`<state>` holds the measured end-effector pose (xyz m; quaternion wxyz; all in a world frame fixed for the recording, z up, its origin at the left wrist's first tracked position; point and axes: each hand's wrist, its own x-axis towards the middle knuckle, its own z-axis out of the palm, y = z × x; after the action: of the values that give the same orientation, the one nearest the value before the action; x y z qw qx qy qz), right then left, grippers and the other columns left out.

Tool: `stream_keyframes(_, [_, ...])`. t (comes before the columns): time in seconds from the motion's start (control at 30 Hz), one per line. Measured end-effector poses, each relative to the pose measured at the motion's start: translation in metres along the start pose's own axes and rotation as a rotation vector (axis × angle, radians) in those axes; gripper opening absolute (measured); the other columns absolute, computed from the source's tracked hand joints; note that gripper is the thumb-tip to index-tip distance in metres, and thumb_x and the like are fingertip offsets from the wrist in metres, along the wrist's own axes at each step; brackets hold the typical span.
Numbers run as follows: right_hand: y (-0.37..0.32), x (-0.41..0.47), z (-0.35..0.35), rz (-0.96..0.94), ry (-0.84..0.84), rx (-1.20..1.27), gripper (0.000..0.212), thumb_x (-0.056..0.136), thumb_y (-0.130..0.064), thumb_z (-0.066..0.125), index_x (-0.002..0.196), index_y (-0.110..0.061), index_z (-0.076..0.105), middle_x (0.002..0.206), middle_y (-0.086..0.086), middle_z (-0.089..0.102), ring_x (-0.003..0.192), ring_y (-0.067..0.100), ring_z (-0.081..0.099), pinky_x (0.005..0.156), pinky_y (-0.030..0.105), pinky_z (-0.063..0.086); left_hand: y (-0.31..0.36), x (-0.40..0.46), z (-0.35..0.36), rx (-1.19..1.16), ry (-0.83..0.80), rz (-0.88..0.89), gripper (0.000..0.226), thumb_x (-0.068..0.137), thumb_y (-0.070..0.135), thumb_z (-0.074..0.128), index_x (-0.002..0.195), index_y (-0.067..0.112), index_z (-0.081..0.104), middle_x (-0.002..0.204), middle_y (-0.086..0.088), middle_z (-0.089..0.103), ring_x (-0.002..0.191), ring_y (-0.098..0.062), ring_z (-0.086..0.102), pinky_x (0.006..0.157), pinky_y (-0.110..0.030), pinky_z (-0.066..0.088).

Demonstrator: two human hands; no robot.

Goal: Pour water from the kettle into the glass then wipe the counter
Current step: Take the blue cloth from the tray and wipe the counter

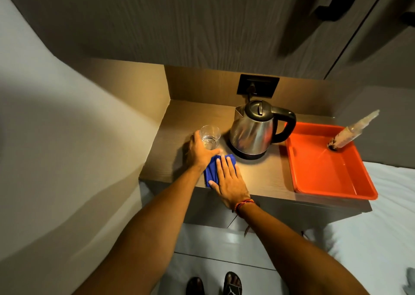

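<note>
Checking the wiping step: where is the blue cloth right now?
In the head view, the blue cloth lies flat on the counter near its front edge, pressed under the right hand, just in front of the glass and left-front of the kettle.

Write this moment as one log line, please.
step: wiping counter | left hand: holding glass | right hand: flat on blue cloth | kettle: on base
</note>
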<state>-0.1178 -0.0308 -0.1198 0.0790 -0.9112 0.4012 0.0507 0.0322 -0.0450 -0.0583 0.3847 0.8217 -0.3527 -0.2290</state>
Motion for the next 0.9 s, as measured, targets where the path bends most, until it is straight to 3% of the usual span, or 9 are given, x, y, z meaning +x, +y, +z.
stream_keyframes(0.2, [0.002,0.004,0.009,-0.001,0.026,-0.004,0.079,0.099,-0.064,0.017,0.16,-0.016,0.001,0.168,0.014,0.001,0.156,0.035,-0.001,0.126,0.052,0.01,0.0,0.011,0.01,-0.1,0.07,-0.018,0.094,0.068,0.032,0.094,0.146,0.012,0.044,0.142,-0.011,0.057,0.131,-0.028,0.056,0.104,-0.041,0.054])
stream_keyframes(0.37, [0.002,0.009,0.008,-0.011,0.027,0.011,0.078,0.099,-0.065,0.017,0.16,-0.019,0.002,0.168,0.014,0.003,0.156,0.034,-0.001,0.127,0.051,0.009,0.001,0.018,0.009,-0.174,0.087,-0.01,0.083,0.07,0.025,0.094,0.14,0.011,0.052,0.136,-0.009,0.063,0.126,-0.026,0.06,0.093,-0.028,0.054])
stream_keyframes(0.5, [0.0,0.018,0.003,-0.002,0.017,0.029,0.078,0.099,-0.065,0.016,0.16,-0.02,0.003,0.168,0.014,0.003,0.156,0.034,-0.001,0.127,0.051,0.008,-0.002,0.022,-0.003,-0.175,0.101,0.047,0.082,0.068,0.028,0.094,0.138,0.014,0.053,0.133,-0.005,0.065,0.112,-0.01,0.057,0.071,-0.001,0.037])
stream_keyframes(0.63, [-0.002,0.037,-0.006,-0.015,0.004,0.027,0.077,0.099,-0.064,0.015,0.16,-0.02,-0.001,0.168,0.014,0.0,0.156,0.034,-0.002,0.127,0.05,0.004,-0.001,0.03,-0.019,-0.177,0.099,0.082,0.082,0.068,0.026,0.095,0.138,0.014,0.053,0.134,-0.005,0.064,0.112,-0.006,0.053,0.071,-0.001,0.038])
stream_keyframes(0.8, [-0.001,0.078,-0.03,-0.021,-0.027,0.03,0.075,0.101,-0.06,0.017,0.16,-0.018,-0.005,0.168,0.015,-0.007,0.156,0.033,-0.004,0.127,0.049,0.005,-0.001,0.034,-0.05,-0.2,0.189,0.115,0.081,0.065,0.017,0.096,0.135,0.008,0.056,0.13,-0.01,0.066,0.111,-0.014,0.057,0.065,0.004,0.046])
stream_keyframes(0.9, [-0.007,0.102,-0.043,-0.053,-0.078,0.033,0.074,0.101,-0.059,0.019,0.159,-0.022,-0.008,0.168,0.015,-0.009,0.156,0.033,-0.007,0.127,0.05,0.002,-0.012,0.033,-0.076,-0.146,0.265,0.134,0.083,0.062,0.025,0.098,0.133,0.008,0.058,0.127,-0.008,0.068,0.106,-0.01,0.057,0.063,0.007,0.043])
